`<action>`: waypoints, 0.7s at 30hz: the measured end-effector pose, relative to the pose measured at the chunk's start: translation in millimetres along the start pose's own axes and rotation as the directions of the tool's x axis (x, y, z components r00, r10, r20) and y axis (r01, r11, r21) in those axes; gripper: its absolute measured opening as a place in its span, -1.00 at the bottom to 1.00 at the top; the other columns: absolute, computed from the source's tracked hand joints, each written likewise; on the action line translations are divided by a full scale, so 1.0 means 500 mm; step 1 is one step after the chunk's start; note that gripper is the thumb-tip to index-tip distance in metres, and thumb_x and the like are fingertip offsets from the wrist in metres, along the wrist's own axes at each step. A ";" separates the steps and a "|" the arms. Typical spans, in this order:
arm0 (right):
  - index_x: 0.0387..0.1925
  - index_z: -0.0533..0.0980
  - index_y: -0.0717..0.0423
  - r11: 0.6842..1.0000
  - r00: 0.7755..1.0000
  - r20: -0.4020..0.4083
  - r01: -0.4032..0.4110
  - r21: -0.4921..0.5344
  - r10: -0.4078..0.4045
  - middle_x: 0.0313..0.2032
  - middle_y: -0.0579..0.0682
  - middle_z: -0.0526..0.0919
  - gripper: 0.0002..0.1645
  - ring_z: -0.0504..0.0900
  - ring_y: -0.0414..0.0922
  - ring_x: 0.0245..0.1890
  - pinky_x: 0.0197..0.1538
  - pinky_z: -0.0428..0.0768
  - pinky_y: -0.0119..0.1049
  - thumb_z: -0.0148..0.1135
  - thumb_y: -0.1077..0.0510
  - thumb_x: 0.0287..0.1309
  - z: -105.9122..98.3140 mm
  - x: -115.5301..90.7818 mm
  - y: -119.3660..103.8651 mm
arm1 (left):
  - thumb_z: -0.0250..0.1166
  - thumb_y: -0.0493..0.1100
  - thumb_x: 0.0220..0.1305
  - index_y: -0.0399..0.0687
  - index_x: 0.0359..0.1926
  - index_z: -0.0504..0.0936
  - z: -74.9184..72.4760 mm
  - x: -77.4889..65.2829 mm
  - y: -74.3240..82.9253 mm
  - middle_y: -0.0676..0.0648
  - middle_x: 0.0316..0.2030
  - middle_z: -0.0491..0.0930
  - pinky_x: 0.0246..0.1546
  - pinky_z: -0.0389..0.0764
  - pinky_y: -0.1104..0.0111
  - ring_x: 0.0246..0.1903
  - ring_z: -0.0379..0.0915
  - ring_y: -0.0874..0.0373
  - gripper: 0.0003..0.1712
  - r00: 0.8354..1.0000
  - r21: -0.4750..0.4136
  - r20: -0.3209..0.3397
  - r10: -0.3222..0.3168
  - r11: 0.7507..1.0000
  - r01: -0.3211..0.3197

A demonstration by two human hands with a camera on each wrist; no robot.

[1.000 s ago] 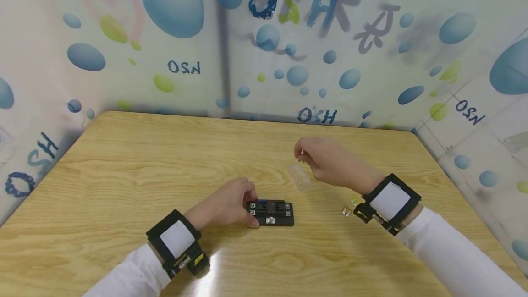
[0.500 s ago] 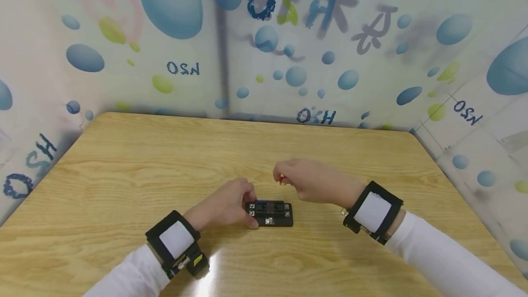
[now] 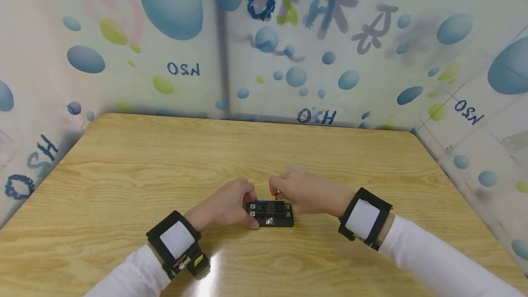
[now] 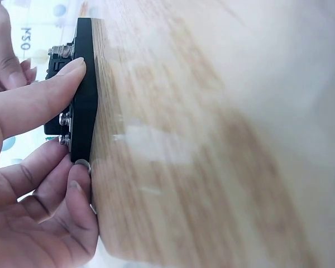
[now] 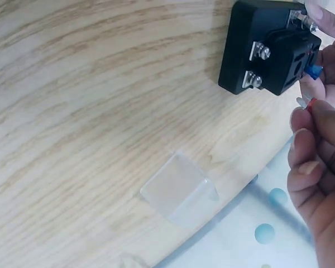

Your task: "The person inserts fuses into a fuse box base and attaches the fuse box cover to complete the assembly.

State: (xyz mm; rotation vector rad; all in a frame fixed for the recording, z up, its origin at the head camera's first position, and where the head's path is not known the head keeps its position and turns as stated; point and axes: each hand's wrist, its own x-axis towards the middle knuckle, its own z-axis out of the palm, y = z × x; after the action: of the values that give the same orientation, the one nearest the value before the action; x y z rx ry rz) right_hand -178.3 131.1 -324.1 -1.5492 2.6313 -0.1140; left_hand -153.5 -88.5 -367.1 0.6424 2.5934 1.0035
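Wood-grain table [image 3: 165, 155]; patterned backdrop [image 3: 264, 90] behind (blue bubbles [image 3: 172, 3], lettering [image 3: 323, 7]).

The right hand [image 3: 307, 191] has come nearer and leftward since a second ago, bringing a small red piece with metal prongs [image 5: 311, 104], hidden then, close to the far side of the black rectangular block [image 3: 270, 214]. From the head, it now mostly covers the clear plastic rectangular cover [image 5: 178, 187]; its black wrist strap [image 3: 365, 218] hides the small yellow and orange pieces.
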 end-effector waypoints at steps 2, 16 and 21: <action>-0.25 0.43 -0.04 1.000 1.000 0.015 -0.013 -0.006 0.013 -0.45 -0.15 0.66 -0.82 0.45 -0.26 -0.46 -0.19 0.37 -0.33 0.29 0.21 0.22 0.003 0.000 -0.004 | 0.64 -0.13 -0.29 -0.06 -0.36 0.60 0.000 0.000 0.000 0.02 -0.34 0.55 -0.27 0.49 0.35 -0.36 0.44 0.19 -0.56 1.000 0.000 0.000 -0.003 1.000 0.003; -0.24 0.42 0.01 0.998 0.996 0.065 -0.066 -0.001 0.066 -0.37 -0.10 0.61 -0.65 0.48 -0.26 -0.40 -0.26 0.56 -0.38 0.39 0.31 0.01 0.014 0.002 -0.016 | 0.63 -0.14 -0.28 -0.06 -0.36 0.59 -0.001 0.000 -0.001 0.01 -0.35 0.56 -0.29 0.49 0.35 -0.36 0.44 0.18 -0.57 1.000 -0.011 -0.001 -0.001 1.000 0.001; -0.23 0.42 0.01 0.996 0.996 0.046 -0.081 0.027 0.080 -0.36 -0.10 0.62 -0.67 0.49 -0.27 -0.39 -0.26 0.57 -0.38 0.38 0.31 0.03 0.017 0.000 -0.017 | 0.63 -0.14 -0.27 -0.06 -0.35 0.59 0.000 0.000 0.000 0.01 -0.34 0.55 -0.28 0.48 0.34 -0.36 0.44 0.18 -0.57 1.000 -0.012 0.002 -0.008 1.000 0.008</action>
State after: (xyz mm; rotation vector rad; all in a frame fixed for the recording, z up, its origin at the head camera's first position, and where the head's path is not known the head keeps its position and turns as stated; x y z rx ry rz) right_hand -170.1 126.8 -331.8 -1.4180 2.6409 -0.1095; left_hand -153.6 -88.3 -367.3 0.6285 2.5841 1.0151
